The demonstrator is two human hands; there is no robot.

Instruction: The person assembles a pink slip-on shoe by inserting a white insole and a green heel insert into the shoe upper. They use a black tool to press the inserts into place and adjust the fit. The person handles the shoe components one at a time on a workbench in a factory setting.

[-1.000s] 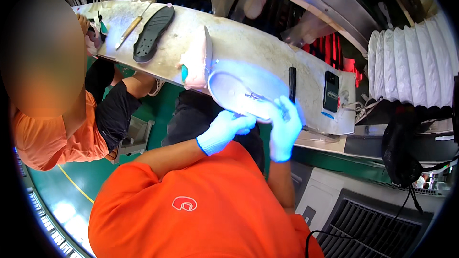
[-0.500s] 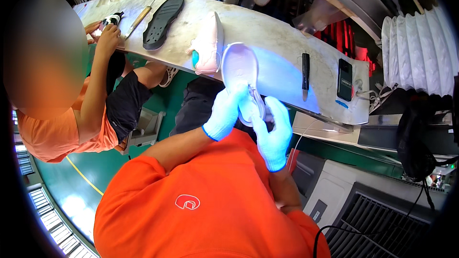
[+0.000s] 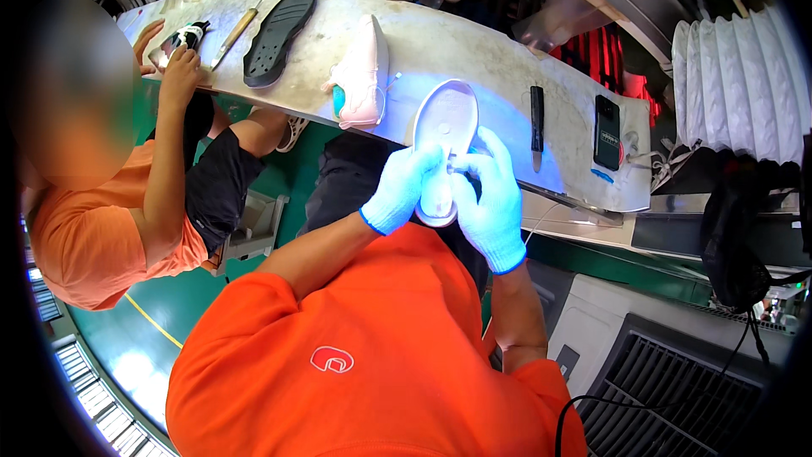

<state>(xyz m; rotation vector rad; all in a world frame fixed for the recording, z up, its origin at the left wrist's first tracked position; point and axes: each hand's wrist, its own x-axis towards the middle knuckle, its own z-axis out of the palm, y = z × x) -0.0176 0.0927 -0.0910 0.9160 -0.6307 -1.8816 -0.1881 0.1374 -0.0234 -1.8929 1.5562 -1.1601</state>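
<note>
A white shoe sole (image 3: 446, 118) is held up in front of me at the bench edge, its hollow inner side facing up, lit by bluish light. My left hand (image 3: 402, 182), in a knitted glove, is closed round the sole's left side, with the thumb over its narrow middle. From the right, my gloved right hand (image 3: 491, 199) pinches at the sole's middle, thumb and bent fingers touching it. Whether something small is between those fingertips cannot be made out. Just left of the sole, a pale pink shoe (image 3: 364, 76) lies on the bench.
On the workbench (image 3: 474, 46) lie a black shoe sole (image 3: 279, 38), a wooden-handled tool (image 3: 234, 36), a black-handled knife (image 3: 537, 123), a phone (image 3: 606, 131) and a blue cap-like piece (image 3: 601, 176). A co-worker (image 3: 169, 211) sits at the left, handling a shoe (image 3: 182, 38). A white ribbed duct (image 3: 740, 85) stands right.
The sole has shifted slightly right and turned to show its inner face more squarely. My right hand's fingers have moved up from the lower edge to its middle.
</note>
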